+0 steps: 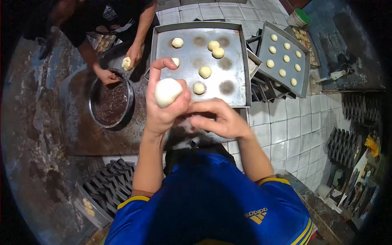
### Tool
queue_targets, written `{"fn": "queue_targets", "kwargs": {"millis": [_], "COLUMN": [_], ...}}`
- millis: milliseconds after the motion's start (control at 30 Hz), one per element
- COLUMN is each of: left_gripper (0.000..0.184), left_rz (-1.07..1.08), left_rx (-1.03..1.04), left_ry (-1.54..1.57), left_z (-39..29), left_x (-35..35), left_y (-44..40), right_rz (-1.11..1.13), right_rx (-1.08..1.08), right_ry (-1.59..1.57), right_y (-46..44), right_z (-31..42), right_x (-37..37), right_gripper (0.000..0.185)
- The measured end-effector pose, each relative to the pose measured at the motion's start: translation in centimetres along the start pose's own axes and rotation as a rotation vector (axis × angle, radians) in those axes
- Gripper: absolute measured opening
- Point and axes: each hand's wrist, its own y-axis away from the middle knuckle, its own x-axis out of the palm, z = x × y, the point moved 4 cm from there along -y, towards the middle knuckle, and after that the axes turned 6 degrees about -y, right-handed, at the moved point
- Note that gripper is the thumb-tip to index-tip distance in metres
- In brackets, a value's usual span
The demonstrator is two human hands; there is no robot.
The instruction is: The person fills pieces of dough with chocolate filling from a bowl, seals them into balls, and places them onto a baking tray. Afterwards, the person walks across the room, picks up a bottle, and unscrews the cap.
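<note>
My left hand (157, 112) is wrapped round a smooth, pale ball of dough (168, 92), which bulges out at the top of the grip. Its index finger curls up above the ball. Close by on the right, my right hand (218, 119) reaches toward the left wrist and palm, its thumb and index finger apart with nothing visible between them. Where the two hands meet is partly hidden and a little blurred. Just beyond my hands lies a metal baking tray (185, 81) with several dough balls (205, 72) on it, two of them touching.
Across the table, a co-worker's hand (134, 56) holds a piece of dough, the other at a metal bowl (130, 100) of dark filling. A second tray (300, 79) of dough balls sits at the right. Dark zigzag racks (108, 183) stand at lower left. White tiles (281, 122) cover the floor.
</note>
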Motion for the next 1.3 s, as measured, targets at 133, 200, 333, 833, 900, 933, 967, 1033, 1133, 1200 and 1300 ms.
{"fn": "queue_targets", "kwargs": {"millis": [133,200,333,833,900,933,967,1033,1133,1200,1300], "left_gripper": [0.054,0.056,0.067,0.120,0.111,0.111,0.105,0.099,0.089,0.081,0.072], "left_rz": [-0.065,0.041,0.125,0.040,-0.126,-0.124,-0.212,-0.302,-0.447,-0.485,-0.494], "left_rx": [-0.156,-0.095,-0.288,-0.518,-0.521,-0.531,-0.501,-0.453,-0.458,-0.464,-0.432], "left_ry": [-0.637,-0.689,-0.750,-0.622,-0.584,-0.582,-0.614,-0.671,-0.562,-0.552,-0.463], "left_z": [7.8,10.6,15.1,17.0,15.2,14.7,13.9,11.1,9.2,9.0,8.6], "left_x": [-1.9,1.4,2.9,-8.5,-11.0,-11.5,-12.5,-14.0,-14.8,-15.0,-14.6], "left_y": [0.4,-0.7,-2.8,5.0,8.0,9.6,10.9,13.4,16.2,16.6,15.1], "right_rz": [-0.405,-0.413,-0.441,0.008,0.033,0.034,0.031,-0.001,-0.264,-0.247,-0.218], "right_rx": [-0.085,-0.108,-0.019,0.091,-0.107,-0.098,-0.023,0.111,0.079,-0.033,0.290], "right_ry": [0.355,0.256,0.649,1.768,1.891,1.883,1.839,1.601,1.277,1.290,1.490], "right_y": [2.1,2.0,2.6,-0.9,-0.9,-0.5,-0.6,-2.5,-6.0,-9.1,-13.4], "right_z": [0.3,0.2,-1.3,-15.2,-15.9,-16.3,-16.5,-15.0,-11.3,-11.6,-14.1], "right_x": [-6.0,-7.2,-10.7,-22.7,-22.6,-22.7,-23.0,-23.3,-23.1,-22.9,-22.7], "right_gripper": [0.039,0.041,0.050,0.066,0.080,0.080,0.083,0.081,0.059,0.056,0.053]}}
